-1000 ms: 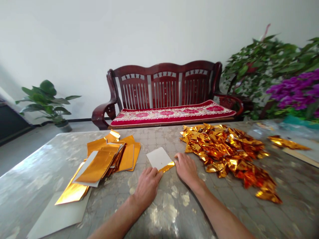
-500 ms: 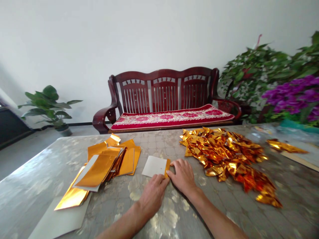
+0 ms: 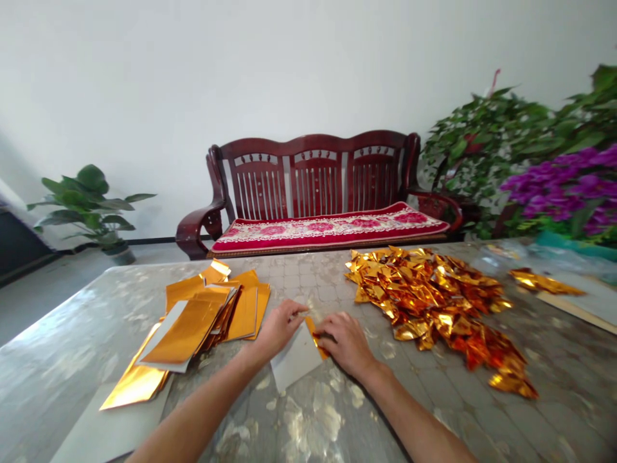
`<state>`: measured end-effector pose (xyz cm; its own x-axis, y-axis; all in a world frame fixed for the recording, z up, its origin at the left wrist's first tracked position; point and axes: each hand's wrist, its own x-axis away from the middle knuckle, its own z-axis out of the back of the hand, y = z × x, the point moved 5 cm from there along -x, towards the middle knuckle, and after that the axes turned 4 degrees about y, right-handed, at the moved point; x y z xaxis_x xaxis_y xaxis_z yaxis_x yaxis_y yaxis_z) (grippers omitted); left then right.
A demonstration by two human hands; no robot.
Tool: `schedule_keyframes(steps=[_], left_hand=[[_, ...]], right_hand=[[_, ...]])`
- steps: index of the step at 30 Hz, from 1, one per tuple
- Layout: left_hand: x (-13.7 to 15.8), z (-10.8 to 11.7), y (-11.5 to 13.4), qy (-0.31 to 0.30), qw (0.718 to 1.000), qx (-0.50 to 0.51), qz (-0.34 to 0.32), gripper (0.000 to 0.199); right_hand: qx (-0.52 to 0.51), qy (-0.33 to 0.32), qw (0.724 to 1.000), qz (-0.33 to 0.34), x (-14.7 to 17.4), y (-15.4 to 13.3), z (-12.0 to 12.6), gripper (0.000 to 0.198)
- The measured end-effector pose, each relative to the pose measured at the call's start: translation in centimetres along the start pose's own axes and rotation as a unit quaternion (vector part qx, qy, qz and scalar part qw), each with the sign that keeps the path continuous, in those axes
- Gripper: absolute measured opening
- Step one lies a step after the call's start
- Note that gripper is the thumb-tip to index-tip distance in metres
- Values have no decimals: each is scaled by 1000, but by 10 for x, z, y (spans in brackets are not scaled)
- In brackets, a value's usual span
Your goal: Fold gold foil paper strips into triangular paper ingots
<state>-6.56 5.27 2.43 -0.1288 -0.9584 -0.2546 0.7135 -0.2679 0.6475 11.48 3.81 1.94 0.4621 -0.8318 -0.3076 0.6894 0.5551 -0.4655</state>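
A sheet of gold foil paper (image 3: 295, 363) lies on the table with its pale back up and turned at a slant. Along its right edge runs a narrow folded gold strip (image 3: 312, 329). At the sheet's far corner, my left hand (image 3: 283, 326) has its thumb and fingers pinched together; they look to be gripping the paper's edge. My right hand (image 3: 346, 344) is on the right side, its bent fingers closed on the gold strip. The tips of both hands' fingers are partly hidden.
To the left lies a loose stack of gold foil sheets (image 3: 190, 328) above a pale board (image 3: 108, 424). A heap of folded gold foil pieces (image 3: 429, 292) spreads at right. Beyond the table (image 3: 385, 411) stand a wooden bench (image 3: 315, 180), plants and purple flowers (image 3: 563, 180).
The sheet has turned, its near corner swinging toward me. My left hand has moved from the near end of the gold strip to the far corner; my right hand stays at the strip.
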Motion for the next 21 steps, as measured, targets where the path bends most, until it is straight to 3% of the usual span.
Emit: schedule_keyframes(steps=[3,6,16,21], left_hand=[[-11,-4,3,-61,993,-68,-68,28],[-13,-12,6,-116,984,-104,-87,25],[-14,-15,-4,-158,986,-45,18,9],[-3,-16,-8,-139,989,-2,41,21]], right_hand=[[-17,-20,999,18,0,-1,-2,11],[-25,-16,999,18,-1,-1,-2,7],[-4,20,1000,-4,0,2,-1,9],[8,14,1000,-3,2,-1,3,9]])
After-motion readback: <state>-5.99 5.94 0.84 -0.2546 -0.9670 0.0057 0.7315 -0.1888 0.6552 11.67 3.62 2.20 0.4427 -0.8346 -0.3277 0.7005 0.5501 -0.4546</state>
